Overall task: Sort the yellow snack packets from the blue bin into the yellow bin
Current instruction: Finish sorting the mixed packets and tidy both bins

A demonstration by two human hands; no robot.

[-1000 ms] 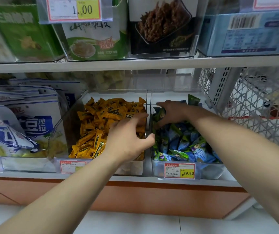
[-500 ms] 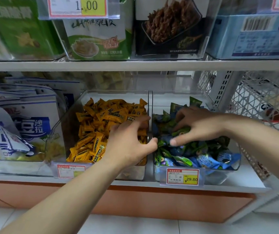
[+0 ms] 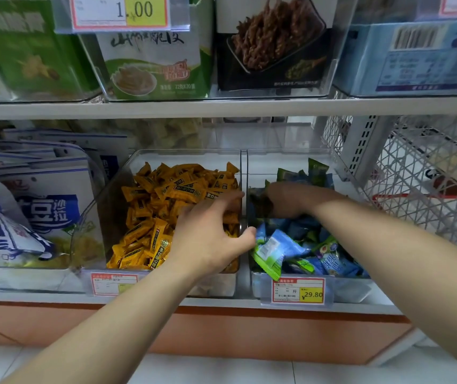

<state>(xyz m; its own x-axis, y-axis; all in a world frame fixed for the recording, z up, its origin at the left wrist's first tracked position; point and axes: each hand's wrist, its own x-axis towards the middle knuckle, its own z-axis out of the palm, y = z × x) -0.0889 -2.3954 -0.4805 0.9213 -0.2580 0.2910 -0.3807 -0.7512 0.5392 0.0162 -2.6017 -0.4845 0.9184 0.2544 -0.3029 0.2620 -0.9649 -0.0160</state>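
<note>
On the lower shelf point(image 3: 55, 297), head view, two clear-walled bins stood side by side, touching.

Yellow bin point(image 3: 105, 217): left of the pair, heaped with yellow snack packets point(image 3: 172, 206); every yellow packet that could be seen lay here. A red-bordered tag point(image 3: 113, 284) was clipped to its near wall.

Blue bin point(image 3: 354, 289): right of the pair, filled with blue and green packets point(image 3: 304, 245). A price tag point(image 3: 299, 291) reading 29.80 was clipped to its near wall.

Left hand point(image 3: 210, 236): over the near right corner of the yellow bin, palm down. Fingers loosely spread and pointing far-right, nothing seen in them. The thumb reached the wall between the bins, just beside a green-edged packet point(image 3: 270, 252).

Right hand point(image 3: 285, 200): inside the blue bin toward its far left, in shadow and blurred. Fingers dipped among the packets; whether they gripped anything could not be told.

Surroundings: white and blue bags point(image 3: 41, 206) to the left; a white wire basket point(image 3: 429, 167) to the right; boxed goods on the upper shelf point(image 3: 221, 108), with a tag point(image 3: 122, 11) marked 1.00.
</note>
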